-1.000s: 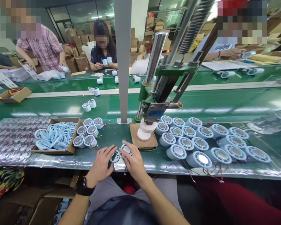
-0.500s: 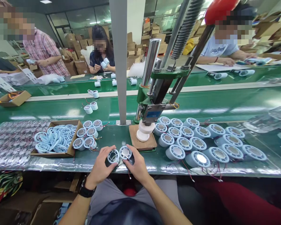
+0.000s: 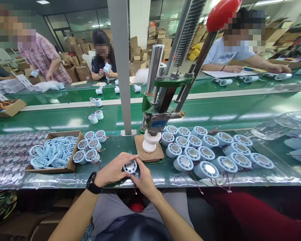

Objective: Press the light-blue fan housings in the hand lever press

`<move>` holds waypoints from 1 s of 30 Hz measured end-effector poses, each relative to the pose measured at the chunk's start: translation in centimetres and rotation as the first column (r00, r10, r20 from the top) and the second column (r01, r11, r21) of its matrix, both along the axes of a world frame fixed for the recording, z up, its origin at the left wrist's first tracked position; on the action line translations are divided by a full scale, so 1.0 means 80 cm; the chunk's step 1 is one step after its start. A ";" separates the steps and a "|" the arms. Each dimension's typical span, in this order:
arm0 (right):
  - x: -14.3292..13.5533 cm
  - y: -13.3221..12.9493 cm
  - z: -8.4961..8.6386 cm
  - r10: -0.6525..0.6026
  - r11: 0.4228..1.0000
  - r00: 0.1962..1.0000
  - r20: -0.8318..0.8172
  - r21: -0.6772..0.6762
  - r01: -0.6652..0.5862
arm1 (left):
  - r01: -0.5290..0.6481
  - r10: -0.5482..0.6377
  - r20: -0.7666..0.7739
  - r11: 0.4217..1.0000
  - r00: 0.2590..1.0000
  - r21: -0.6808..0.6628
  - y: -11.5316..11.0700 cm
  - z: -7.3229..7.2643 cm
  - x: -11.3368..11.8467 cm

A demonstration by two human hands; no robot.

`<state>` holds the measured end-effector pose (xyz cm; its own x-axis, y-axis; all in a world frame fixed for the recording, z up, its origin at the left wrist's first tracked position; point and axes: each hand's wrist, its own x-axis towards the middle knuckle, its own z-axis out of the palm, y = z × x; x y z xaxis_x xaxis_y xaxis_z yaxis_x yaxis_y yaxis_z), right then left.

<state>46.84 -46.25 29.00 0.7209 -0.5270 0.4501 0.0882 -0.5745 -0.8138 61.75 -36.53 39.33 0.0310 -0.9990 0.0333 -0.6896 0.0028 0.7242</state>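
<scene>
Close to the bench's front edge, a light-blue round part (image 3: 129, 166) with a silver centre is held between both hands. My left hand (image 3: 115, 170) closes round its left side, fingers across the far rim and thumb at the near rim. My right hand (image 3: 143, 177) grips the right side. A thin wire hangs below the part. Just beyond the hands is the press (image 3: 160, 117), its white round head (image 3: 152, 137) above a white block (image 3: 148, 146) on a brown board (image 3: 137, 152).
Blue rings (image 3: 52, 152) fill a cardboard box (image 3: 77, 147) at left, with several round parts (image 3: 92, 155) beside it. Many similar parts (image 3: 192, 153) stand right of the press. A grey post (image 3: 121, 67) rises behind. People work across the green belt (image 3: 97, 125).
The two blue pieces, held apart before, are now together as one, and my hands have come closer together. The view has shifted slightly.
</scene>
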 end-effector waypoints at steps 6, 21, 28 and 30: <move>0.001 0.000 -0.001 -0.007 0.999 1.000 0.007 -0.042 0.007 | 0.063 -0.062 -0.043 0.998 0.997 0.015 0.000 0.000 0.011; -0.024 -0.017 0.055 0.105 0.903 0.890 -0.443 -0.333 -0.272 | -0.516 0.497 -0.227 0.856 0.838 -0.030 0.017 -0.082 -0.057; -0.079 -0.149 0.357 -0.149 0.718 0.953 0.266 -0.633 0.289 | -0.471 0.454 -0.164 0.878 0.876 -0.085 -0.012 -0.052 -0.017; -0.055 -0.186 0.424 -0.279 0.631 0.841 0.463 -0.572 0.524 | -0.469 0.435 -0.218 0.872 0.874 -0.141 -0.038 -0.040 -0.008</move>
<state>42.45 -61.14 62.93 0.2703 -0.2079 0.9401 -0.1191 -0.9761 -0.1817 61.13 -39.58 36.15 0.5002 -0.8498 0.1662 -0.5108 -0.1346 0.8491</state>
